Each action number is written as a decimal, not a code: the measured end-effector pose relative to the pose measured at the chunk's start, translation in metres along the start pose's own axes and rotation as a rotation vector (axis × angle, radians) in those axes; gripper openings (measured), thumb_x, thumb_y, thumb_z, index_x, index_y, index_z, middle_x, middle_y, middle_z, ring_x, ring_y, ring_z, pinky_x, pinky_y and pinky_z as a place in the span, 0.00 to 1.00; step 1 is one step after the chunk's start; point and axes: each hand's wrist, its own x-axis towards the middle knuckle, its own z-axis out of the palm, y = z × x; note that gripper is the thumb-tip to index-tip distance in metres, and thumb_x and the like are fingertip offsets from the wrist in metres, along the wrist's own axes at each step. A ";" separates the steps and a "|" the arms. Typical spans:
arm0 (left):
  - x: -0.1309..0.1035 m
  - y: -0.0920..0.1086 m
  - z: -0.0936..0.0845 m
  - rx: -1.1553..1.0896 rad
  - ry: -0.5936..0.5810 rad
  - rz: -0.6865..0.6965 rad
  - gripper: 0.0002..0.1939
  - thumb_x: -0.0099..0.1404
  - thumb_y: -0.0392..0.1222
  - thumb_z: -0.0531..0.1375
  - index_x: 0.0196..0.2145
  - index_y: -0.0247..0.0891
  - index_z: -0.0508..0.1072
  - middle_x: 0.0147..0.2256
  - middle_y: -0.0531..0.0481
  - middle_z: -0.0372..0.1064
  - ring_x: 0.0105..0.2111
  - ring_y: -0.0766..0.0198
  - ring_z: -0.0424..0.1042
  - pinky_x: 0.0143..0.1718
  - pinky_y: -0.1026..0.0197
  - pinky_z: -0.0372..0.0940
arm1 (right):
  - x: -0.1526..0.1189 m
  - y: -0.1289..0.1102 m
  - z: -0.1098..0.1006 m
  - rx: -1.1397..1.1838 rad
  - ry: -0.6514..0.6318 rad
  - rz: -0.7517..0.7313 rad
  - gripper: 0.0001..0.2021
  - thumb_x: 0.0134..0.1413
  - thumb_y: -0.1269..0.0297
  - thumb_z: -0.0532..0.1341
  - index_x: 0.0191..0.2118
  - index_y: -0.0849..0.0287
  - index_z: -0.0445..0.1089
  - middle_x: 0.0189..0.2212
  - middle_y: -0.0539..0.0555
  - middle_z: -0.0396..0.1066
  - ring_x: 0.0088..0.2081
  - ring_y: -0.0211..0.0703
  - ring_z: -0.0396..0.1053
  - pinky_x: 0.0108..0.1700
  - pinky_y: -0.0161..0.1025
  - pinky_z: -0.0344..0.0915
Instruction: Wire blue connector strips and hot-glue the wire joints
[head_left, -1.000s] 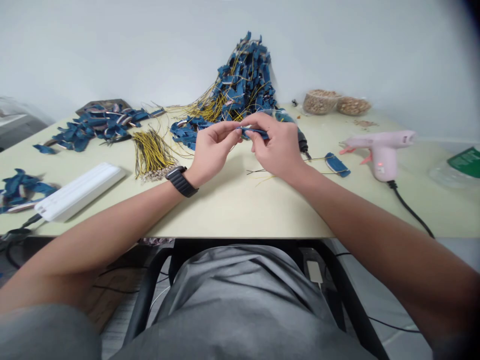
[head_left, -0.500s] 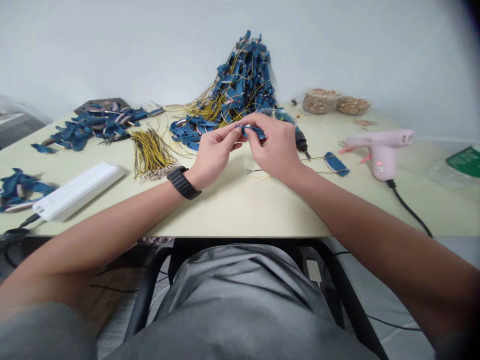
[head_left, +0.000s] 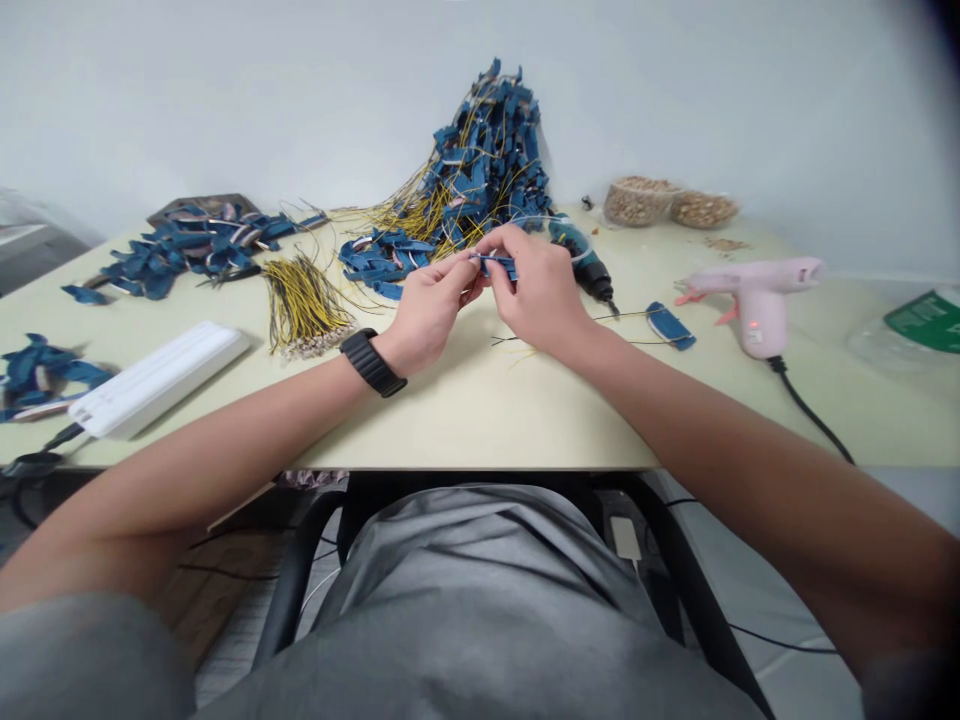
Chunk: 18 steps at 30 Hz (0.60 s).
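Observation:
A small blue piece (head_left: 501, 265) is pinched between my two hands, in front of the tall heap. My left hand (head_left: 431, 308), with a black band at the wrist, has its fingertips closed on the left end. My right hand (head_left: 541, 290) grips the same piece from the right, its fingers partly hiding it. Behind them rises a heap of blue pieces with yellow and black wires (head_left: 487, 150). To the right of my right hand, another blue piece (head_left: 670, 326) with two thin wires lies on the table.
A yellow-black wire bundle (head_left: 300, 305) and white power strip (head_left: 161, 380) lie left. Blue pieces (head_left: 199, 245) are piled behind. A dark screwdriver (head_left: 589, 268), pink glue gun (head_left: 761, 300), two containers of small bits (head_left: 641, 202) and a green-labelled plastic item (head_left: 926, 322) are right.
My right hand has shifted slightly left and turned, showing more of the dark tool behind it. The blue piece stays between both hands and now looks narrower. The view has moved slightly.

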 end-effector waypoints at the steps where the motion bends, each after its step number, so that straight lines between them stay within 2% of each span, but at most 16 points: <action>1: 0.000 -0.001 0.000 0.001 0.001 0.000 0.17 0.85 0.49 0.72 0.36 0.43 0.79 0.40 0.50 0.80 0.41 0.65 0.79 0.53 0.61 0.79 | 0.000 0.001 0.001 0.013 0.001 -0.011 0.11 0.82 0.69 0.58 0.56 0.50 0.76 0.54 0.61 0.89 0.54 0.59 0.86 0.60 0.54 0.80; 3: 0.001 0.000 0.002 -0.018 0.004 -0.007 0.19 0.86 0.47 0.71 0.34 0.42 0.76 0.38 0.51 0.78 0.39 0.66 0.76 0.51 0.62 0.77 | 0.000 0.002 0.004 0.032 -0.003 -0.021 0.09 0.83 0.68 0.58 0.56 0.51 0.75 0.53 0.62 0.89 0.53 0.58 0.86 0.59 0.53 0.79; 8: -0.005 0.011 0.011 -0.173 0.035 -0.074 0.20 0.85 0.35 0.67 0.31 0.41 0.74 0.34 0.53 0.73 0.35 0.69 0.69 0.46 0.67 0.73 | -0.001 0.002 0.006 0.016 0.021 -0.046 0.13 0.81 0.70 0.55 0.55 0.55 0.77 0.51 0.63 0.89 0.52 0.58 0.87 0.58 0.52 0.79; 13: -0.011 0.020 0.017 -0.241 0.060 -0.091 0.24 0.84 0.30 0.66 0.27 0.40 0.72 0.31 0.54 0.68 0.33 0.68 0.65 0.43 0.68 0.71 | 0.000 -0.002 0.003 -0.024 -0.048 0.063 0.12 0.82 0.70 0.58 0.57 0.52 0.78 0.55 0.61 0.89 0.56 0.59 0.88 0.62 0.53 0.79; 18: -0.009 0.016 0.013 -0.185 0.047 -0.104 0.19 0.85 0.32 0.66 0.32 0.39 0.83 0.35 0.52 0.77 0.36 0.68 0.71 0.47 0.67 0.72 | 0.004 0.002 -0.002 0.052 -0.020 0.116 0.09 0.78 0.69 0.63 0.52 0.49 0.81 0.52 0.59 0.91 0.53 0.62 0.86 0.63 0.58 0.80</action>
